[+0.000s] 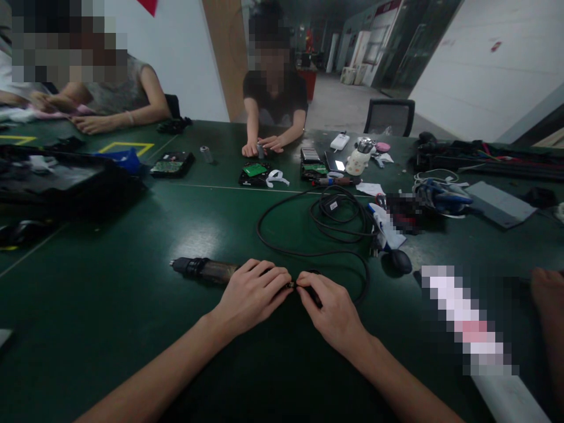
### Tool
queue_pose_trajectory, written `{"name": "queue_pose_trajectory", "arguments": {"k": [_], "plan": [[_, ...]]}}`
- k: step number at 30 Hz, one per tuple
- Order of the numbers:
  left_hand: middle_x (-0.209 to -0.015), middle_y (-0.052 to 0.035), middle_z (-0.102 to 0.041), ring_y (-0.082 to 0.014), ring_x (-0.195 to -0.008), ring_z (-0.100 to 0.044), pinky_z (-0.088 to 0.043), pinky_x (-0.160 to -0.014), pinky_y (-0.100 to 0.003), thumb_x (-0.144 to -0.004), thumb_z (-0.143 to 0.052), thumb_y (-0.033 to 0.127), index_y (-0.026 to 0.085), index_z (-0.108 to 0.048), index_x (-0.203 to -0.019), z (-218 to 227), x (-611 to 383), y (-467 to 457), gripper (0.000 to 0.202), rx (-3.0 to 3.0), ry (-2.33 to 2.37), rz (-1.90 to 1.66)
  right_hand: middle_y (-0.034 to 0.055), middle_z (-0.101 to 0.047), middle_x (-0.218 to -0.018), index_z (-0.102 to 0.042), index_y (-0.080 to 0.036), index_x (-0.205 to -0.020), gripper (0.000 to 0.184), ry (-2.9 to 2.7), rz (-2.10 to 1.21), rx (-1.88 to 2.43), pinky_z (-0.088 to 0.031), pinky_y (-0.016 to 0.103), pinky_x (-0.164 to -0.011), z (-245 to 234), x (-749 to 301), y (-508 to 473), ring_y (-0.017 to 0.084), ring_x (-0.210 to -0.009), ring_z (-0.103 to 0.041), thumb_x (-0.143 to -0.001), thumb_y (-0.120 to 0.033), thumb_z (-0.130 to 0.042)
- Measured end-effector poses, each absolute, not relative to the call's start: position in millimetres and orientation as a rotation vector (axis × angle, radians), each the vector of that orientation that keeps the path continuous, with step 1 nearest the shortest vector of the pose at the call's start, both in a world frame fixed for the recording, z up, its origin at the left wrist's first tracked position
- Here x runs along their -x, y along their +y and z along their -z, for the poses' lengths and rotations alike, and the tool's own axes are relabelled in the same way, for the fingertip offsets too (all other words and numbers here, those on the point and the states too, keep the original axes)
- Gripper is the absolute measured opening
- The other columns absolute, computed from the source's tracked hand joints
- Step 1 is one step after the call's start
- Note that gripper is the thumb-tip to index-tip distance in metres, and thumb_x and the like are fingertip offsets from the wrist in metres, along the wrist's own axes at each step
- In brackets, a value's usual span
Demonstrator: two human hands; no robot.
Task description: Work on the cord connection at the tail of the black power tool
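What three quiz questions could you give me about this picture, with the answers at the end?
1. Which of the person's own hands is on the long dark tool?
2. True or false: the black cable lies in one straight line.
3. The tabletop is: a) white, b) green, c) red?

Key: 1. The left hand. 2. False; it curls in loops. 3. b.

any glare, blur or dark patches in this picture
Head view: pale glare on the green tabletop just beyond the electric screwdriver; head view: the small metal tip between left hand and right hand shows only dimly; head view: coarse pixel blocks hide part of the white object at lower right.
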State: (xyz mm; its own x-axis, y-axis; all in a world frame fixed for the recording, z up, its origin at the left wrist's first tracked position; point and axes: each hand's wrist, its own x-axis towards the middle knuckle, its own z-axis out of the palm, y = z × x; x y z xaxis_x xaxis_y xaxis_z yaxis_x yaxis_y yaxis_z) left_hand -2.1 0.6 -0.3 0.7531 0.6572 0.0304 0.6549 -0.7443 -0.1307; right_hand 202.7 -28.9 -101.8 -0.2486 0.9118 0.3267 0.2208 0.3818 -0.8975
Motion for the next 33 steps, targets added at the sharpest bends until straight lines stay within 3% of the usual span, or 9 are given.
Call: {"name": "queue_pose_trajectory", "arguments": {"k": [33], "plan": [[-0.122, -0.002, -0.073, -0.0233, -0.108, -0.065, -0.046, -0.091, -0.042, -0.103, -0.058, 0.031, 0.024, -0.064, -0.124, -0.3, 2.8, 0.5, 0.023, 2.854, -1.05, -0.025, 0.0031, -0.072, -0.114, -0.063, -0.027, -0.112, 0.013, -1.691, -0.956, 1.01, -0.055, 0.036, -0.095, 104.1, -200.8, -29.7, 0.022, -0.105, -0.07, -0.104, -0.019, -0.056]]}}
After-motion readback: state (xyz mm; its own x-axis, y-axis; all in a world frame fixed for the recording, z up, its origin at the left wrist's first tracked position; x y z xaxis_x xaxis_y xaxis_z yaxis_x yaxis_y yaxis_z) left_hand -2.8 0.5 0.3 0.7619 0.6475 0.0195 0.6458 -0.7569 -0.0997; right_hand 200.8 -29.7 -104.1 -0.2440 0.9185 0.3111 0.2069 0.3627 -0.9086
